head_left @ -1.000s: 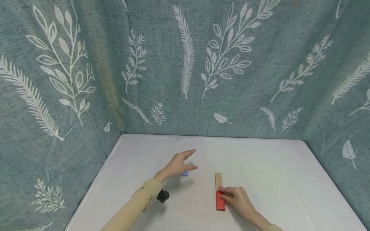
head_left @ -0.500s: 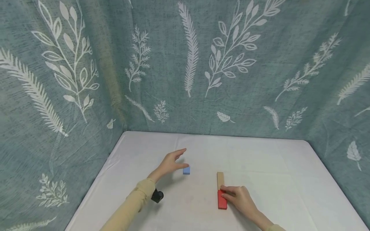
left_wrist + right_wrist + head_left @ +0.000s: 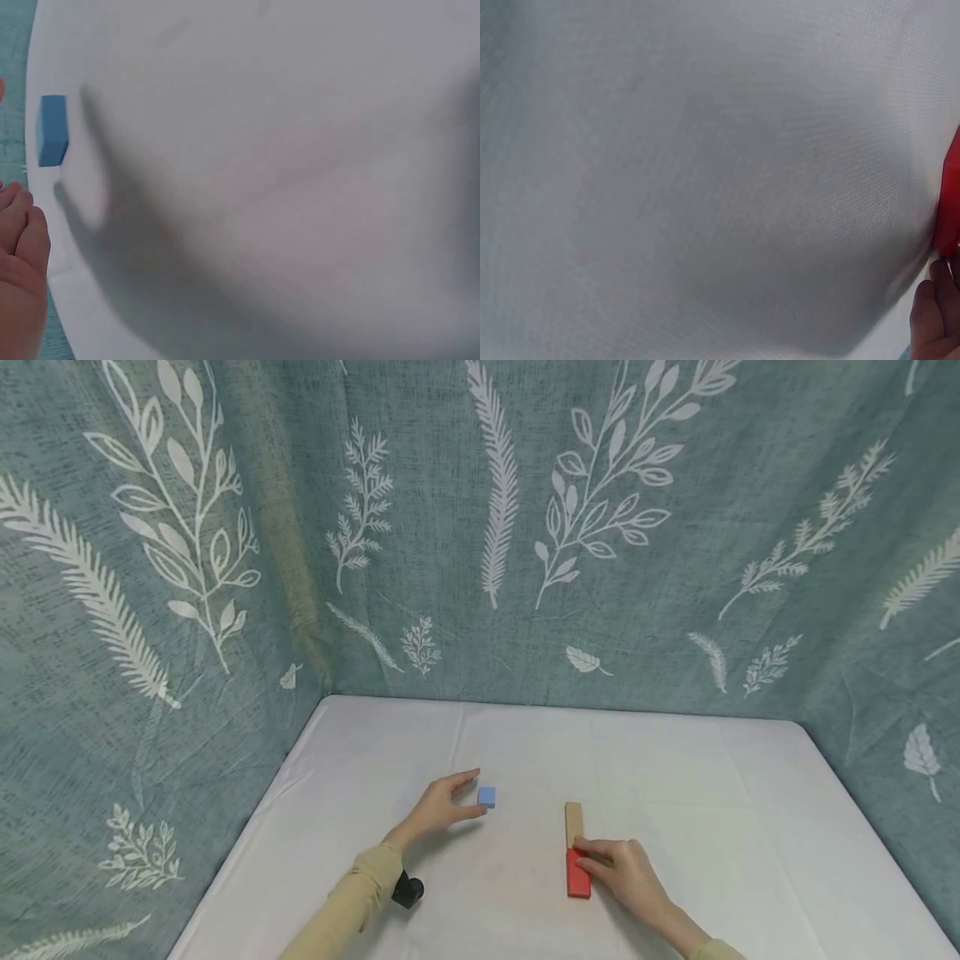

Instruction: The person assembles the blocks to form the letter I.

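Observation:
A small blue block [image 3: 487, 797] stands on the white table, between the spread thumb and fingers of my left hand [image 3: 437, 807]. In the left wrist view the blue block [image 3: 52, 131] sits at the left edge, with a visible gap to the hand [image 3: 21, 259] there. My right hand [image 3: 628, 878] holds the red block [image 3: 578, 882] with thumb and index finger near its far end. A plain wooden block [image 3: 573, 823] lies end to end with the red one, pointing away. Only a strip of the red block [image 3: 949, 199] shows in the right wrist view.
White cloth covers the table [image 3: 690, 810], which has rounded far corners. Behind and beside it hangs a green curtain [image 3: 450, 543] with white leaf prints. A black wrist camera [image 3: 408, 890] hangs under the left sleeve.
The left hand first drew back left, uncovering the blue block, then came down around it. The right hand stays at the red block. The head view has shifted slightly.

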A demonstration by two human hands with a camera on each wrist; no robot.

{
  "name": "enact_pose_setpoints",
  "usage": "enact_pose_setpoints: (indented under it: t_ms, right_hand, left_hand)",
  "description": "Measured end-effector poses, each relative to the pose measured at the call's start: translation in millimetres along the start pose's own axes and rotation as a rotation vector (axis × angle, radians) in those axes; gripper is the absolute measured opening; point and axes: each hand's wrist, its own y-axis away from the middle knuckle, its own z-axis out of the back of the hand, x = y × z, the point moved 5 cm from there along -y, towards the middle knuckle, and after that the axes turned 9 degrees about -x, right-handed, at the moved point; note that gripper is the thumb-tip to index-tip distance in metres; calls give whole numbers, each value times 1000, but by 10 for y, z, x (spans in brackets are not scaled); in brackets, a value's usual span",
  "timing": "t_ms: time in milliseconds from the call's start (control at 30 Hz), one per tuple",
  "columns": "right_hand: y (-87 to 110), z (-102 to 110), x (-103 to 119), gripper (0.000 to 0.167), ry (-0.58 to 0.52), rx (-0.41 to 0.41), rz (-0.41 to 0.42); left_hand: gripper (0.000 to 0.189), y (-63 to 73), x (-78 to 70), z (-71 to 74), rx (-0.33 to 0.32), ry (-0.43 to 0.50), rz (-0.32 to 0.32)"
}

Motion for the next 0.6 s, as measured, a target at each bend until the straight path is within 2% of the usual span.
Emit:
enact_pose_setpoints:
  t_ms: [100,367,600]
  right_hand:
    - [-1,4,-8,25,1,1,4]
    - [-6,14,-31,26,7,9,-9]
    - [0,8,-42,27,-5,25,-28]
  left_hand:
    - [65,28,25,-40,-2,-15,4]
    - [62,41,95,-127,-17,25,24]
    - [55,49,135,-149,-69,17,25]
